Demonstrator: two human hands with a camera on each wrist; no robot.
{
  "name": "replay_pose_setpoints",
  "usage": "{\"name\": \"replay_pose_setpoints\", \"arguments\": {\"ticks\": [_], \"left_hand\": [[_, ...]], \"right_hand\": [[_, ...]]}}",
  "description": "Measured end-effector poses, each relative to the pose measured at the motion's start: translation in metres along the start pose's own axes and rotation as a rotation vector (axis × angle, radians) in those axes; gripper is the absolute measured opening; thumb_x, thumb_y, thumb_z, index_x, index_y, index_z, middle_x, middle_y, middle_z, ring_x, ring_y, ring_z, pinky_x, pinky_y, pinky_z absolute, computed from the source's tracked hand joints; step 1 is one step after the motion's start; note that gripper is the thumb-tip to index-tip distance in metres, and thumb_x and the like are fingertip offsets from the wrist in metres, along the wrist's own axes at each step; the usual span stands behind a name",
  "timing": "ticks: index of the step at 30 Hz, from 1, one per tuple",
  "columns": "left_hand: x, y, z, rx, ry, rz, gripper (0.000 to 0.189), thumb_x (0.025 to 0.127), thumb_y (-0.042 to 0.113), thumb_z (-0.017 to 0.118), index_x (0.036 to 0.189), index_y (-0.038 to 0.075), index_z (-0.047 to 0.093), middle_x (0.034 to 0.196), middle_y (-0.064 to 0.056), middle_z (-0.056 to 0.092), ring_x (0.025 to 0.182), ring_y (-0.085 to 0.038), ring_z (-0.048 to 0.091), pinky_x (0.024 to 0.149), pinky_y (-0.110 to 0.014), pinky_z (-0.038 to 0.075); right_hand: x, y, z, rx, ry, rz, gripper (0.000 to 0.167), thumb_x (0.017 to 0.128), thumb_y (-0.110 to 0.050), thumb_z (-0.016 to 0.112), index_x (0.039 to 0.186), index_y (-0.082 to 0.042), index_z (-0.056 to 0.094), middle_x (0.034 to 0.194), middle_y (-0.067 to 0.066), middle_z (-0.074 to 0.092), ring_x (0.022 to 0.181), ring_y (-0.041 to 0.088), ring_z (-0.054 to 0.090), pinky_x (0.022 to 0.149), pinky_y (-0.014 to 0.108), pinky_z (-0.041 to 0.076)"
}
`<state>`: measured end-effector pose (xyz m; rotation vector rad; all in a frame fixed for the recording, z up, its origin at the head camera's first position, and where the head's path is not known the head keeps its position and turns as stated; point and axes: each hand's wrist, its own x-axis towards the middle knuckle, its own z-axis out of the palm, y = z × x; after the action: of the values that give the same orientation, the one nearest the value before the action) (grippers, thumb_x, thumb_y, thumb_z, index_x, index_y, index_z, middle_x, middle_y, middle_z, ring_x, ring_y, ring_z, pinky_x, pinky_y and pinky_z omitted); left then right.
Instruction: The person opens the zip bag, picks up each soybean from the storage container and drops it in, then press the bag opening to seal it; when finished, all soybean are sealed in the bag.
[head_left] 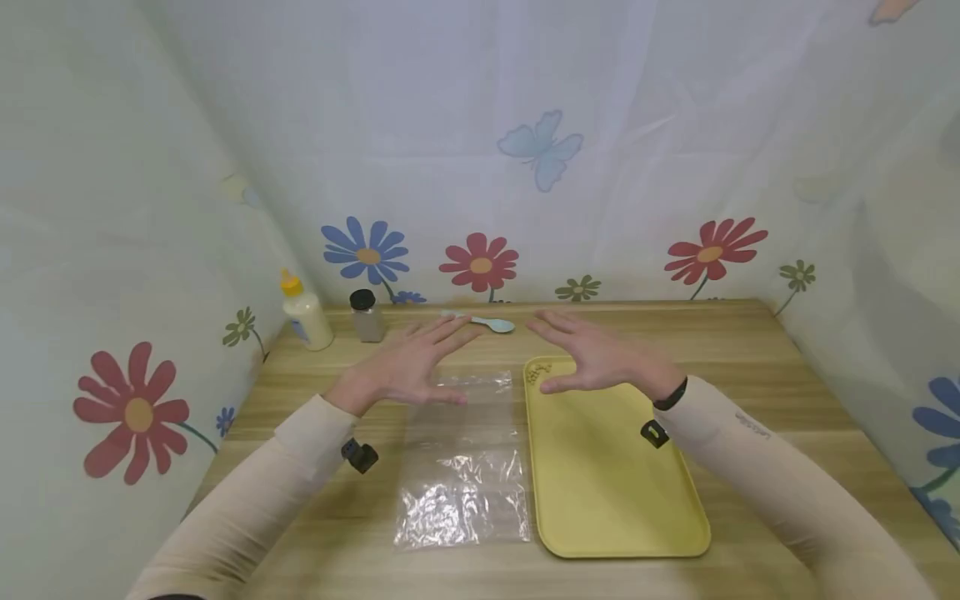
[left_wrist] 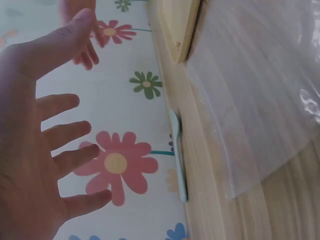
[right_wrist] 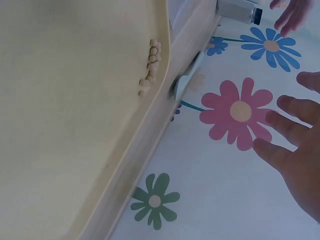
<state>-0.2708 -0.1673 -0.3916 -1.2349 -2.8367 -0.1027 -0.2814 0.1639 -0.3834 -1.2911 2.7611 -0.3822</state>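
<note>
My left hand (head_left: 415,364) hovers over the far end of a clear plastic bag (head_left: 465,467), fingers spread and holding nothing. The right hand (head_left: 600,354), also spread and holding nothing, is above the far end of a yellow tray (head_left: 615,475). In the tray's far left corner sits a cluster of small tan pieces, round like beads or beans (right_wrist: 152,65). Behind the hands lies a pale blue spoon (head_left: 498,326), its handle partly hidden by the left fingertips in the head view; the left wrist view shows its whole length.
At the table's back left stand a white glue bottle (head_left: 311,321) with a yellow cap and a small clear jar (head_left: 367,321) with a black lid. A flower-printed cloth (head_left: 450,167) hangs behind and at both sides of the wooden table (head_left: 337,517).
</note>
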Motion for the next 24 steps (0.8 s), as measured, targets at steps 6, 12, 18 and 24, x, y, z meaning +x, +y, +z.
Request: {"name": "replay_pose_setpoints", "arguments": {"ticks": [6, 12, 18, 24], "left_hand": [[-0.007, -0.014, 0.011, -0.060, -0.012, -0.019, 0.107, 0.073, 0.081, 0.055, 0.155, 0.019, 0.024, 0.159, -0.008, 0.027, 0.143, -0.032, 0.033, 0.112, -0.052, 0.031], [-0.013, -0.025, 0.022, -0.116, -0.001, -0.058, 0.104, 0.073, 0.076, 0.061, 0.153, 0.016, 0.031, 0.156, -0.008, 0.035, 0.141, -0.031, 0.037, 0.114, -0.049, 0.031], [-0.018, -0.033, 0.031, -0.165, 0.003, -0.099, 0.101, 0.072, 0.075, 0.062, 0.150, 0.015, 0.036, 0.153, -0.008, 0.040, 0.139, -0.029, 0.040, 0.114, -0.046, 0.032], [-0.023, -0.041, 0.041, -0.210, -0.016, -0.137, 0.088, 0.078, 0.059, 0.070, 0.147, 0.012, 0.042, 0.150, -0.009, 0.044, 0.138, -0.029, 0.041, 0.114, -0.046, 0.031]], "right_hand": [[0.018, -0.001, 0.018, 0.073, 0.019, 0.007, 0.094, 0.084, -0.056, 0.065, 0.155, -0.012, 0.022, 0.159, 0.019, 0.022, 0.144, 0.040, 0.025, 0.114, 0.057, 0.026], [0.030, 0.002, 0.032, 0.092, 0.029, -0.017, 0.088, 0.087, -0.054, 0.062, 0.154, -0.009, 0.026, 0.157, 0.018, 0.028, 0.142, 0.039, 0.031, 0.114, 0.052, 0.029], [0.038, 0.003, 0.040, 0.091, 0.051, -0.041, 0.079, 0.089, -0.044, 0.065, 0.149, -0.001, 0.034, 0.152, 0.021, 0.037, 0.139, 0.040, 0.037, 0.114, 0.050, 0.030], [0.043, 0.003, 0.047, 0.083, 0.058, -0.080, 0.067, 0.090, -0.035, 0.064, 0.141, 0.005, 0.045, 0.145, 0.024, 0.045, 0.135, 0.041, 0.042, 0.112, 0.051, 0.032]]}}
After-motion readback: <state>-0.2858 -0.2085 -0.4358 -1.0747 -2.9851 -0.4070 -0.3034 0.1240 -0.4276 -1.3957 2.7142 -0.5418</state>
